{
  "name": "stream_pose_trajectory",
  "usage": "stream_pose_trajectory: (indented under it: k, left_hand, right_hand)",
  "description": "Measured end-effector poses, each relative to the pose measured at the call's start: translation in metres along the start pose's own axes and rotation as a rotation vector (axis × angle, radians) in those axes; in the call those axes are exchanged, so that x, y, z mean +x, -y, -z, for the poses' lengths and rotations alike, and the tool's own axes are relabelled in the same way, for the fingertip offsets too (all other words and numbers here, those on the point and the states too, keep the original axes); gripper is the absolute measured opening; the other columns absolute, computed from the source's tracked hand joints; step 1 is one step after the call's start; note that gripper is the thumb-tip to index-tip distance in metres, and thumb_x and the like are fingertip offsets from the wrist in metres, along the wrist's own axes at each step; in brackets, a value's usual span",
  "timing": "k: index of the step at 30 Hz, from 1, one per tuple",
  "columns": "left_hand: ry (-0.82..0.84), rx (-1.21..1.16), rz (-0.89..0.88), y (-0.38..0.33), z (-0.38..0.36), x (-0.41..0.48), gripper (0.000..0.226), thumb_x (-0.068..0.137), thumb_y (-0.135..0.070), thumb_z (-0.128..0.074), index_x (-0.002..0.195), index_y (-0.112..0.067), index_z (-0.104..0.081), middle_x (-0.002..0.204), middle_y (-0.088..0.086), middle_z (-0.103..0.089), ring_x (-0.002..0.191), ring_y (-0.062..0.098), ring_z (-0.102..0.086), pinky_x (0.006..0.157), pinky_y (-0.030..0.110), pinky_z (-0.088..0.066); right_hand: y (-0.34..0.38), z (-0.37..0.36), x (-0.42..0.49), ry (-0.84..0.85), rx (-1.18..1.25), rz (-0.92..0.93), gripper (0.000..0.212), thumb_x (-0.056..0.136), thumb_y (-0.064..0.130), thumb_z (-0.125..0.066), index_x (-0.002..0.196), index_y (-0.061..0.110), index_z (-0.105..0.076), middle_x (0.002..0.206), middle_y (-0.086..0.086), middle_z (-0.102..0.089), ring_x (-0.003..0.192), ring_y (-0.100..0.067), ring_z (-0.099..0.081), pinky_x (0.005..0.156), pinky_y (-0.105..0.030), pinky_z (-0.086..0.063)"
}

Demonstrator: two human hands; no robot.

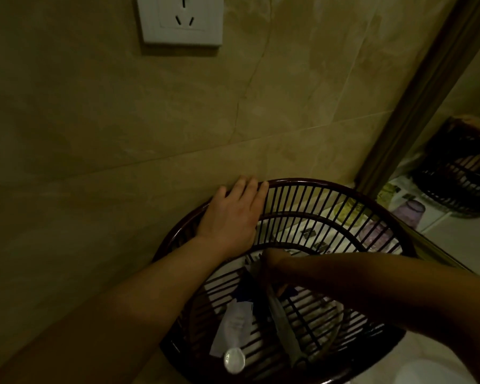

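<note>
Two hands at a dark slatted basket (316, 182) standing against the tiled wall.

Below the wall socket (180, 19), the left hand (233, 214) lies flat on the basket's far rim, its fingers (251, 187) straight and close together, tips over the top edge. Inside lies a white tube (233, 325), its print too blurred to read. The right hand (272, 266) reaches in over the near rim, deep in shadow; whether its fingers grip anything cannot be told. A mirror (468, 106) stands at the right.
</note>
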State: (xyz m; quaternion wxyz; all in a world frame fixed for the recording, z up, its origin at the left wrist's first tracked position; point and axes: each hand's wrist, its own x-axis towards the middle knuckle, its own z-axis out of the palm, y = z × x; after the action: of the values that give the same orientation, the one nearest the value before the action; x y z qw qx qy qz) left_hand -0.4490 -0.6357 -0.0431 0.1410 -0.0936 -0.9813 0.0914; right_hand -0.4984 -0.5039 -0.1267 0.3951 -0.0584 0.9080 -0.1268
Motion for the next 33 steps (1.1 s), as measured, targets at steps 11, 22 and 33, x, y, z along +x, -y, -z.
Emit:
stream_pose_trajectory:
  k: [11, 22, 33]
  left_hand:
    - [0.005, 0.023, -0.002, -0.002, 0.001, 0.001, 0.079, 0.093, -0.039, -0.037, 0.152, -0.012, 0.008, 0.162, 0.012, -0.005, 0.148, 0.028, -0.006, 0.11, 0.047, -0.023]
    - [0.01, 0.052, 0.0, -0.003, 0.0, 0.0, 0.089, 0.091, -0.048, -0.042, 0.15, -0.012, 0.014, 0.162, 0.012, -0.003, 0.148, 0.027, -0.005, 0.112, 0.047, -0.026]
    - [0.002, 0.103, 0.006, 0.001, -0.006, 0.001, 0.095, 0.074, -0.042, -0.063, 0.151, -0.008, -0.019, 0.154, 0.016, -0.033, 0.139, 0.031, -0.033, 0.094, 0.049, -0.042]
  right_hand:
    - [-0.029, 0.08, -0.088, -0.084, 0.461, 0.185, 0.021, 0.079, 0.014, -0.08, 0.088, 0.002, -0.065, 0.081, -0.015, -0.07, 0.062, -0.019, -0.071, 0.055, -0.026, -0.057]
    - [-0.074, 0.139, -0.181, -0.343, 1.051, 0.442, 0.039, 0.074, 0.019, -0.072, 0.106, -0.002, -0.062, 0.089, -0.013, -0.072, 0.069, -0.019, -0.073, 0.056, -0.023, -0.057]
    - [-0.154, 0.209, -0.185, -0.675, 1.367, 0.509, 0.009, 0.086, 0.012, -0.068, 0.092, 0.005, -0.07, 0.089, -0.009, -0.064, 0.091, -0.021, -0.058, 0.069, -0.026, -0.058]
